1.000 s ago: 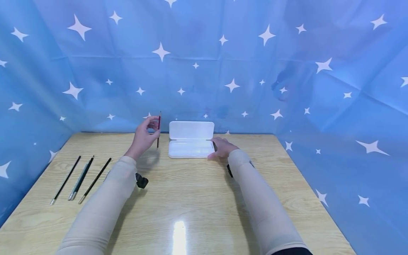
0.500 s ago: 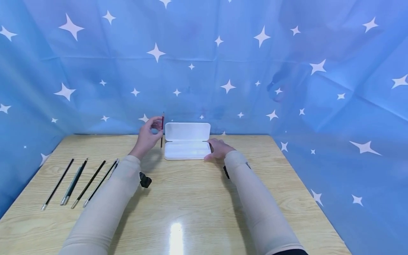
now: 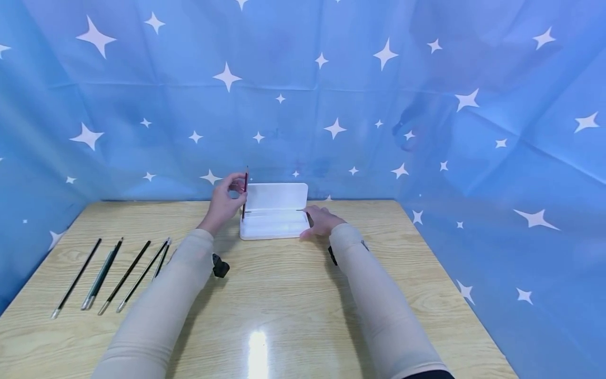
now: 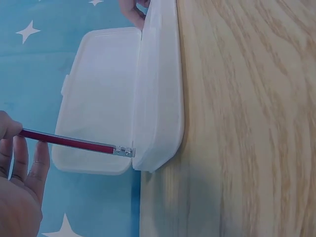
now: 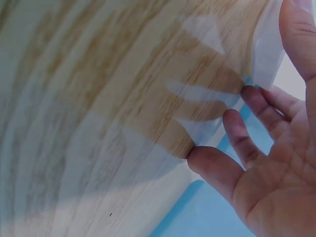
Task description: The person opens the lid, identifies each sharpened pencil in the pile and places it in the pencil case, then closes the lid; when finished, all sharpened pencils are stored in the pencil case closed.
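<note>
- L hand (image 3: 223, 204) pinches a red pencil (image 4: 74, 142) betw. thumb & fingers, tips clamped on it; other fingers apart from it in L wrist view.
- Red pencil nearly upright in head view, at L end of an open white case (image 3: 274, 229); its metal-banded end is down by the hinge line; can't tell if it touches.
- R hand (image 3: 324, 220) is at R end of case, thumb by the front corner, fingers twd the rear; fingers spread apart in R wrist view; can't tell how firmly it presses.
- Case is near the far edge of the wooden table (image 3: 293, 295); lid (image 3: 279, 197) tilted up at the back, in front of a blue backdrop (image 3: 293, 113) w/ white stars.
- More pencils (image 3: 124, 279) on table, L side, well apart from case; mostly dark, one teal & just beside a dark one; rightmost partly behind L sleeve (image 3: 165, 305).
- Both sleeves pale; small black device (image 3: 220, 267) at L wrist; bright glare on table, near side.
</note>
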The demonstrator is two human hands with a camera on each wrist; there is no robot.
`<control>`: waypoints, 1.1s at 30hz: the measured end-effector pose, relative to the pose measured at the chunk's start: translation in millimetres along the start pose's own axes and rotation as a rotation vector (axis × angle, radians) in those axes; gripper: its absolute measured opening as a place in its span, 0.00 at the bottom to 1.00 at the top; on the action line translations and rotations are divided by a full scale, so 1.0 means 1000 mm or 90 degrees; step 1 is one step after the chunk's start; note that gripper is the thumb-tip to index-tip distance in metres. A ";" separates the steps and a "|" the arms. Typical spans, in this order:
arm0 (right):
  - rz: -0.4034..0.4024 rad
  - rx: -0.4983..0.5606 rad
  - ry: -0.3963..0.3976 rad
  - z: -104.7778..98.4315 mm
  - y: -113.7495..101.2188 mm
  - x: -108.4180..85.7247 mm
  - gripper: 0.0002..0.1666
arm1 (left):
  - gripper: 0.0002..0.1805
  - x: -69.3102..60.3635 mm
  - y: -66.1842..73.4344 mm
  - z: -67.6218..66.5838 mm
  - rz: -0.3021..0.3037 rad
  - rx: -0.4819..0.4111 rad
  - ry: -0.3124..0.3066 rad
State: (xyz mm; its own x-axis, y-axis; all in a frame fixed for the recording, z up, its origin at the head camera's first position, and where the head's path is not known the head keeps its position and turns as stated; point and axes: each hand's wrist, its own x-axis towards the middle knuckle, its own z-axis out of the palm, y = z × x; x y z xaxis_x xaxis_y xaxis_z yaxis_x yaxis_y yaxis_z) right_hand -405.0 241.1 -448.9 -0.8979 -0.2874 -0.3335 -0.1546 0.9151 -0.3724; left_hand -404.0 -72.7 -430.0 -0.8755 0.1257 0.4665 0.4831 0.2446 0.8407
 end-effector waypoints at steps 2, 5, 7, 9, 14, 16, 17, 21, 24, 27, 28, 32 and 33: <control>-0.005 0.008 0.001 0.000 -0.001 -0.002 0.59 | 0.24 0.000 -0.001 0.002 -0.011 -0.001 -0.006; -0.010 0.010 0.003 -0.001 -0.003 -0.005 0.59 | 0.24 0.000 -0.004 0.003 -0.028 0.011 -0.018; -0.011 0.012 0.005 -0.001 -0.004 -0.007 0.58 | 0.25 -0.001 -0.006 0.004 -0.040 0.023 -0.028; -0.012 0.011 0.005 -0.002 -0.005 -0.007 0.58 | 0.25 -0.001 -0.008 0.006 -0.053 0.037 -0.040; -0.015 0.002 -0.001 -0.003 -0.004 -0.005 0.59 | 0.26 0.001 -0.009 0.011 -0.055 0.061 -0.081; -0.014 0.001 -0.005 -0.003 -0.003 -0.004 0.60 | 0.25 0.001 -0.007 0.015 -0.044 0.075 -0.099; -0.015 0.002 -0.006 -0.003 -0.003 -0.004 0.60 | 0.25 0.002 -0.006 0.017 -0.040 0.083 -0.108; -0.022 0.011 -0.007 -0.004 -0.003 -0.003 0.59 | 0.24 0.004 -0.003 0.025 -0.040 0.134 -0.146; -0.024 0.011 -0.006 -0.005 -0.003 -0.003 0.58 | 0.22 0.007 -0.002 0.032 -0.052 0.171 -0.182; -0.015 0.010 -0.006 -0.004 -0.003 -0.002 0.57 | 0.20 0.011 -0.001 0.039 -0.058 0.211 -0.217; -0.011 0.010 -0.005 -0.004 -0.003 -0.002 0.58 | 0.19 0.012 -0.001 0.041 -0.059 0.225 -0.229; 0.006 0.014 -0.006 -0.003 -0.005 -0.003 0.59 | 0.18 0.015 0.002 0.049 -0.054 0.293 -0.271; 0.009 0.015 -0.008 -0.003 -0.005 -0.003 0.59 | 0.17 0.015 0.003 0.050 -0.054 0.309 -0.281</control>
State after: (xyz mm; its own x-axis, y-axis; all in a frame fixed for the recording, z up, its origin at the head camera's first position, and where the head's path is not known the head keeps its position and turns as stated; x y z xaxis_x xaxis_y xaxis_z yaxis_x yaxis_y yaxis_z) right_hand -403.0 238.0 -443.0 -0.8949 -0.2779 -0.3492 -0.1318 0.9121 -0.3882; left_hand -416.1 -21.5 -433.9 -0.8812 0.4445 0.1612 0.4446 0.6630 0.6023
